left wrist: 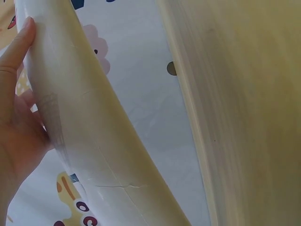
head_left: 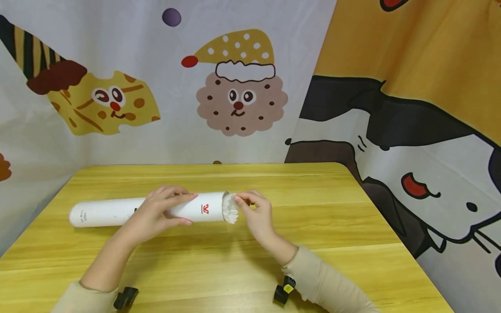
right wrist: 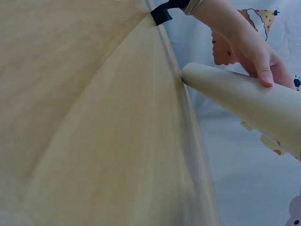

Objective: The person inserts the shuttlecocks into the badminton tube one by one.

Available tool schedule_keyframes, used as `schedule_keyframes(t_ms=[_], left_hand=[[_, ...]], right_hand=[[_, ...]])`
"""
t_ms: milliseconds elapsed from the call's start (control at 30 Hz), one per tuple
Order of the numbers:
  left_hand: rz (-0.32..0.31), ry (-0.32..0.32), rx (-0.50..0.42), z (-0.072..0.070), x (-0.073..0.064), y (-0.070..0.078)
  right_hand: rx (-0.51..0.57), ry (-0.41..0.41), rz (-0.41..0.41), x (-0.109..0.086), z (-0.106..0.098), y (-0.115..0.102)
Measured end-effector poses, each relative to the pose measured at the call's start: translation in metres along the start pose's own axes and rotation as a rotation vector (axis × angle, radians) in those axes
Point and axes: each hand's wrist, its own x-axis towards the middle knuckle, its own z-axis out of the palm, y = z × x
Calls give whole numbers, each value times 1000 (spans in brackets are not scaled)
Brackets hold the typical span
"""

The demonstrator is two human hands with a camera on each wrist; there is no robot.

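A long white tube point(head_left: 117, 211) with a red mark near its right end lies sideways above the wooden table. Across its middle, my left hand point(head_left: 154, 213) grips it, thumb on the near side and fingers over the top. Crinkled, translucent whitish film point(head_left: 230, 208) sticks out of the tube's right end. Thumb and forefinger of my right hand point(head_left: 259, 216) pinch the edge of that film. In the left wrist view the tube point(left wrist: 87, 117) shows creases, with the left hand point(left wrist: 21, 136) against it. The right wrist view shows the tube point(right wrist: 249, 99) and left hand, but not the right hand.
The wooden table point(head_left: 219, 269) runs back to a patterned cloth point(head_left: 176, 139) with cartoon figures, hanging behind and along the right side. Black wrist mounts point(head_left: 285, 290) sit by both sleeves, low over the table.
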Motion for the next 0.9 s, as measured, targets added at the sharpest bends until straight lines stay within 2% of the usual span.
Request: schedule_keyframes(t_ms=[200,467,900], left_hand=[[0,-3,-2,0,-1,-1],[-30,-10,-6,-1,-2,-2],[-42,-15,-17,0,-2,-2]], right_hand=[[1,-15,12,-3,2,2],[7,-24,-3,-3,6,6],[29,-67,43,-5,14,8]])
